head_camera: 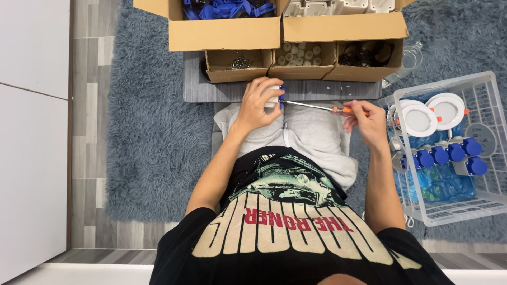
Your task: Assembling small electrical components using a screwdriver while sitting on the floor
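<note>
My left hand grips a small white part with a blue piece on its right side, held above my lap. My right hand holds an orange-handled screwdriver; its metal shaft runs left and its tip meets the blue piece. Both hands hover over my grey shorts, in front of a grey mat.
Cardboard boxes ahead hold blue parts, white housings, screws, white rings and dark parts. A white wire basket on the right holds round white lamps and blue-capped parts. A shaggy blue-grey rug covers the floor.
</note>
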